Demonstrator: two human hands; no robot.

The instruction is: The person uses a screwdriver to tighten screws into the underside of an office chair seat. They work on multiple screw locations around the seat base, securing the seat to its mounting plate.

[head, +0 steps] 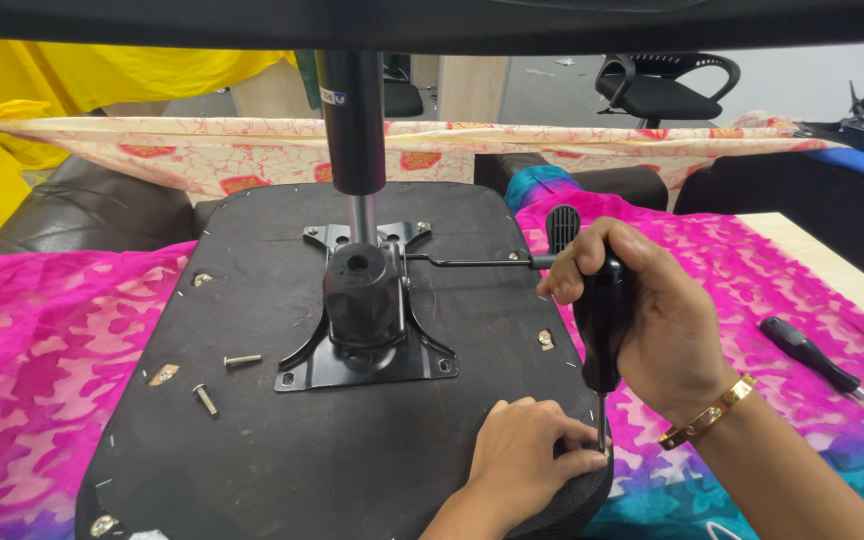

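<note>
The right hand (642, 320) wraps its grip around a black screwdriver (600, 320), held upright with the shaft pointing down at the edge of the upturned chair seat (282, 440). Just below, the left hand (527, 455) pinches its grip at the tip; the screw there is hidden by the fingers. The seat's underside is matte black, stapled fabric. Left of the grips sits a glossy metal mounting plate (362, 350); two loose bolts (222, 380) lie farther left.
</note>
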